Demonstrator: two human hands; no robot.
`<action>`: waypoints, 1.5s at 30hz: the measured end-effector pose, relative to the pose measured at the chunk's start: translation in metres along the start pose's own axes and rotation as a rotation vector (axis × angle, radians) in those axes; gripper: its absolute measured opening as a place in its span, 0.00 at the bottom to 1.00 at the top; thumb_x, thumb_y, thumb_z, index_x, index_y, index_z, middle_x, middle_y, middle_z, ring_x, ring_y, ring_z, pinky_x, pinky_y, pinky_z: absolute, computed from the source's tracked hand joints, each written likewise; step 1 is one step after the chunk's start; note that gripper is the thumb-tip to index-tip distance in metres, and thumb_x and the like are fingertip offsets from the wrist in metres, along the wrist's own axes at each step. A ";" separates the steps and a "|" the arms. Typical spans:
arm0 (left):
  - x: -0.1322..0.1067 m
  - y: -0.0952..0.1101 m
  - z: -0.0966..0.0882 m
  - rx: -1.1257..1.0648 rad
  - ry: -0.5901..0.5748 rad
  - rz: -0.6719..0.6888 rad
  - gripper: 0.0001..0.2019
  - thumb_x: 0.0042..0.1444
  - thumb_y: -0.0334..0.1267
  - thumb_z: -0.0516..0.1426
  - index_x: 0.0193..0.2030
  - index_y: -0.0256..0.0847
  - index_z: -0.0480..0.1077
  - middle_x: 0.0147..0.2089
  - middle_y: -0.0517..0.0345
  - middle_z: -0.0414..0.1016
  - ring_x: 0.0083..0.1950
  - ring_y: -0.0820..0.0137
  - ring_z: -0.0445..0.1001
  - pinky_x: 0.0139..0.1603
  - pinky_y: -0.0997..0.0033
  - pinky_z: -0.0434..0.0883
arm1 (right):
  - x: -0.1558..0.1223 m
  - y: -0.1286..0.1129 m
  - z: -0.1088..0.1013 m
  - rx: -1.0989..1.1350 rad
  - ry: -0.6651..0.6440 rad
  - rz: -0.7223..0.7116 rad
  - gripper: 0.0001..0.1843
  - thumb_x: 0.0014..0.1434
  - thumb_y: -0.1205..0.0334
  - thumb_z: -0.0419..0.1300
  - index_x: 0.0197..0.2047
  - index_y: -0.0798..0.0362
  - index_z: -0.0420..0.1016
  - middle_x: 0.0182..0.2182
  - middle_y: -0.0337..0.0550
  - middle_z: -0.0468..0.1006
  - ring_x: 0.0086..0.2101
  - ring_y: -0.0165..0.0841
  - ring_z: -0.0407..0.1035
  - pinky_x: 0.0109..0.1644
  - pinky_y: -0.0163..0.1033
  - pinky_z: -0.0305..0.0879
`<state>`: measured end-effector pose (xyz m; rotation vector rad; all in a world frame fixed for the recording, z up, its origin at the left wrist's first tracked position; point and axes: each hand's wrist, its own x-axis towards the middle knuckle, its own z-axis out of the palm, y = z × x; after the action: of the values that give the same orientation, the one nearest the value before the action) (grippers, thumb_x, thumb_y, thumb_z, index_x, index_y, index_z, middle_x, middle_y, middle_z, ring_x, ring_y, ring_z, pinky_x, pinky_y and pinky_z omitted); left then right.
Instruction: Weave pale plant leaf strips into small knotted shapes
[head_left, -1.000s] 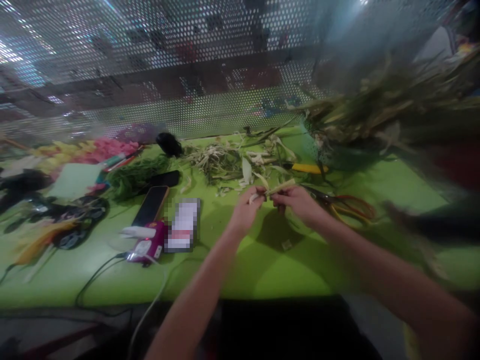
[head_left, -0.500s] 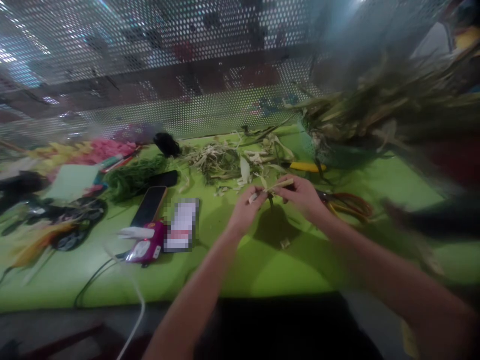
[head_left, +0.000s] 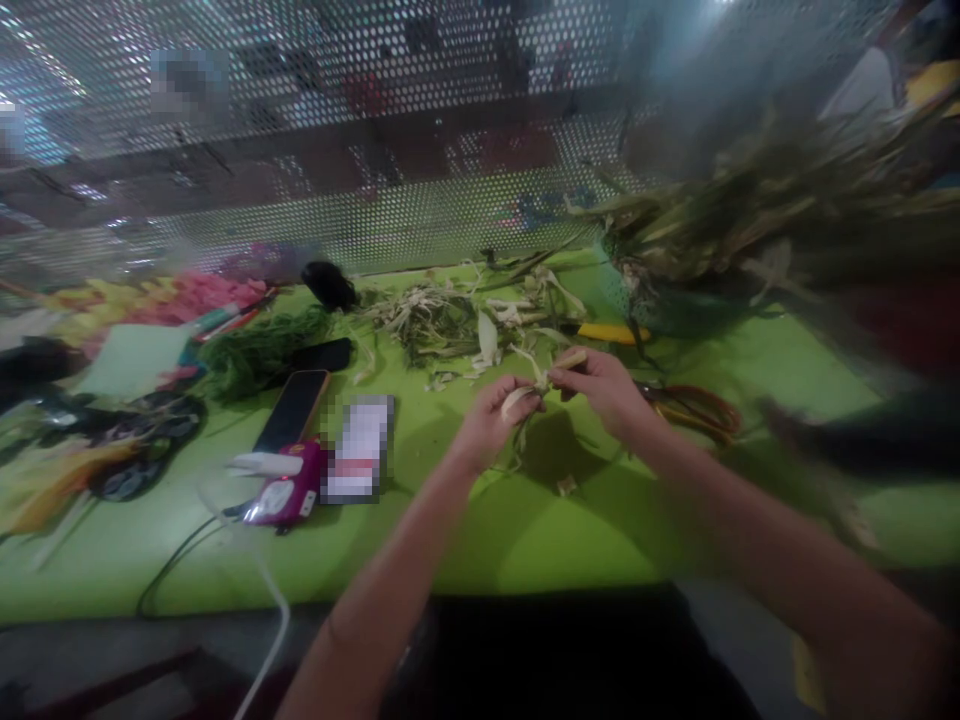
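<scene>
Both hands meet above the green tabletop. My left hand is closed on a small bundle of pale dried leaf strips, with thin green strands hanging below. On the other side, my right hand pinches a dry strip whose pale end sticks up past the fingers. The strips come together between the two hands; how they join is too small to make out. Just right of my right hand lie scissors with orange handles. A small pale scrap rests below the hands.
Behind the hands is a heap of dry leaf scraps, with a yellow-handled tool. A green basket of long dry leaves stands back right. Phones, a magenta device and a cable lie left.
My left hand has turned a little, so the pale strip and hanging strands show more. My right hand's fingers have shifted along the strip. The view has moved slightly.
</scene>
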<state>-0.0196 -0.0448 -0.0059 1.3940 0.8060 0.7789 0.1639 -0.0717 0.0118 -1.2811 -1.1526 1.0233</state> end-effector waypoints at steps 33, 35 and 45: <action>0.005 -0.006 0.005 0.296 -0.034 0.180 0.05 0.54 0.38 0.57 0.33 0.39 0.72 0.32 0.58 0.73 0.34 0.71 0.66 0.37 0.72 0.62 | -0.006 0.001 0.011 -0.100 0.038 -0.050 0.11 0.46 0.55 0.67 0.25 0.52 0.71 0.24 0.36 0.70 0.28 0.30 0.63 0.36 0.37 0.62; 0.006 -0.007 0.007 0.236 0.030 0.156 0.07 0.55 0.40 0.58 0.36 0.40 0.73 0.34 0.58 0.73 0.35 0.70 0.67 0.38 0.72 0.62 | -0.004 0.003 0.008 -0.073 0.038 -0.038 0.11 0.47 0.55 0.67 0.29 0.52 0.73 0.26 0.37 0.72 0.30 0.30 0.65 0.37 0.38 0.63; 0.002 0.004 0.011 0.048 0.119 0.104 0.11 0.54 0.47 0.60 0.33 0.41 0.69 0.30 0.62 0.67 0.32 0.75 0.63 0.32 0.76 0.60 | -0.001 0.008 0.000 -0.258 -0.068 -0.106 0.11 0.51 0.54 0.64 0.28 0.54 0.73 0.25 0.38 0.74 0.29 0.31 0.66 0.36 0.37 0.61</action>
<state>-0.0092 -0.0483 -0.0013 1.4520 0.8539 0.9351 0.1642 -0.0719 0.0040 -1.3779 -1.4249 0.8661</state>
